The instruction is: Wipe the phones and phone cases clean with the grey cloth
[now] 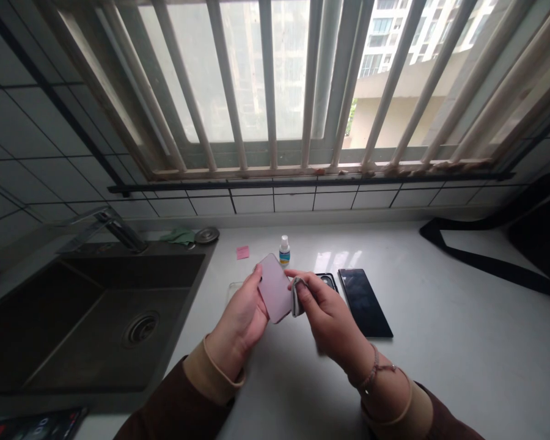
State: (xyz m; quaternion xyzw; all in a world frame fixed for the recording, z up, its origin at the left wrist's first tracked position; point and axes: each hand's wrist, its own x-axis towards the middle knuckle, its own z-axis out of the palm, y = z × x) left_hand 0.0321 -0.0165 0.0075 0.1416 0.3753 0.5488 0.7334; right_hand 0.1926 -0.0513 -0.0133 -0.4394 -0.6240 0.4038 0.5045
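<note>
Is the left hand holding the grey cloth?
No, the left hand grasps a pale pink flat slab, while the right hand pinches the grey cloth.

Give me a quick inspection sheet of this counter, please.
Surface: white countertop beside a dark sink.
Job's things: pale pink slab gripped by the left hand; grey cloth at its edge, pinched by the right hand.
Clutter: black phone, small spray bottle, pink sticky note.
Hands: bare, a bracelet on the right wrist.
Cables: nothing seen.
Surroundings: barred window, tiled wall, black strap.
</note>
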